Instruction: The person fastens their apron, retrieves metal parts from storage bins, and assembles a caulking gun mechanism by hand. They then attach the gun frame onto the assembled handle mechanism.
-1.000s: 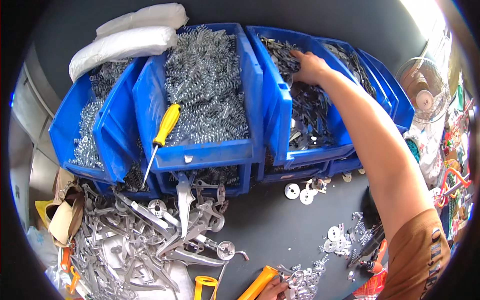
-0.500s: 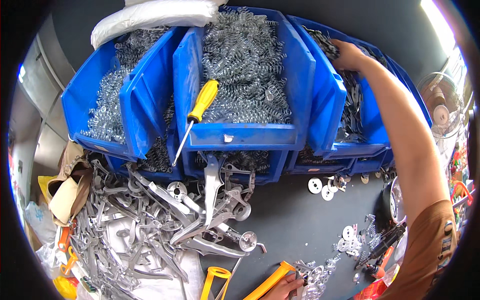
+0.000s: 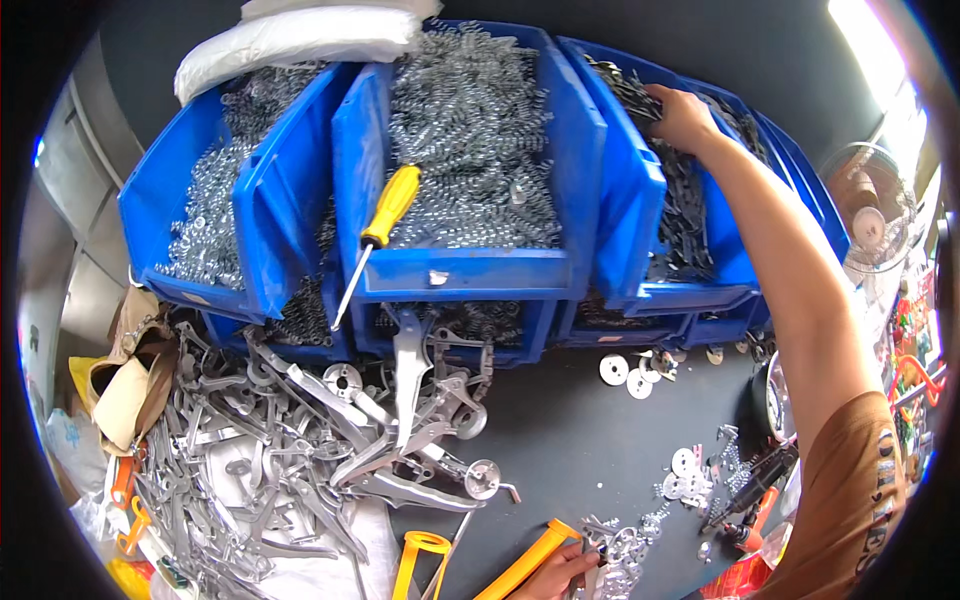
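My right hand (image 3: pixel 686 120) is inside a blue bin (image 3: pixel 640 215) at the upper right, touching dark flat metal strips (image 3: pixel 622 92). Its fingertips are sunk among the strips, so I cannot see how far they close. Down at the lower edge, my left hand (image 3: pixel 556 574) has its fingers closed; what sits between them is too small and partly hidden to name. Beside it lie an orange handle-like part (image 3: pixel 520 565) and a cluster of small shiny metal pieces (image 3: pixel 622 560). Another orange part (image 3: pixel 424 545) with a ring-shaped end stands to its left.
A heap of grey metal castings (image 3: pixel 290 450) covers the left side. A yellow screwdriver (image 3: pixel 392 205) leans on the middle bin of springs (image 3: pixel 465 130). White discs (image 3: pixel 630 375) lie below the bins. At right are a power driver (image 3: pixel 760 490) and a fan (image 3: pixel 866 215).
The whole view has shifted slightly to the left. My right hand stays in the bin and its fingers reach a little lower among the strips; my left hand stays at the lower edge.
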`<state>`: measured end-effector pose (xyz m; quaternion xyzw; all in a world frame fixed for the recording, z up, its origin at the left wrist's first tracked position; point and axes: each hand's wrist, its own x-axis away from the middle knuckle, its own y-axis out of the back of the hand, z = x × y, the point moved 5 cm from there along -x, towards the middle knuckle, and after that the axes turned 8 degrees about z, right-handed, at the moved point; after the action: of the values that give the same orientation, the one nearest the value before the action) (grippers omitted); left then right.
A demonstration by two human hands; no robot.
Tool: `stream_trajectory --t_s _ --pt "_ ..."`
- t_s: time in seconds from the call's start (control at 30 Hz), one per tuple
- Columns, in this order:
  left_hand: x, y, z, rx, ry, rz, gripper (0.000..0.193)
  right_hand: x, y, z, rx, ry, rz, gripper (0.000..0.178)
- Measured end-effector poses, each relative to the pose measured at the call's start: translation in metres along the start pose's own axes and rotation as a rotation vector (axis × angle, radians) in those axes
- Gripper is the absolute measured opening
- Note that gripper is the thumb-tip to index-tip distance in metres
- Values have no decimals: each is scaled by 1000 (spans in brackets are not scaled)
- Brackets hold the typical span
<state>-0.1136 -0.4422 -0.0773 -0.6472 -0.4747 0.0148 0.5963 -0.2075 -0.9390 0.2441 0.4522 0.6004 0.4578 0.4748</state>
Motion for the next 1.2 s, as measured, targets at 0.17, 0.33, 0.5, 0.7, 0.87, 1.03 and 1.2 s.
stream_trajectory --t_s 0.17,0.33,0.5,0.7,0.87,1.03,1.2 --pt "1 1 -3 -59 39 -7 18 20 0 -8 -105 0 -113 45" --pt "-45 101 81 365 143 186 20 19 8 -27 -430 -60 -97 43" --pt "-4 -34 -16 210 -13 354 33 81 36 -32 -917 -72 221 48" --pt "13 -13 -19 111 -46 231 37 204 42 1 -1001 151 657 25" --pt "12 -28 -32 64 3 313 24 290 -46 -3 -888 -118 1211 36" --pt "11 -37 -37 59 -1 301 24 310 -84 1 -676 489 972 36" --pt "20 -25 -36 80 -15 297 26 213 17 12 -432 790 488 38"
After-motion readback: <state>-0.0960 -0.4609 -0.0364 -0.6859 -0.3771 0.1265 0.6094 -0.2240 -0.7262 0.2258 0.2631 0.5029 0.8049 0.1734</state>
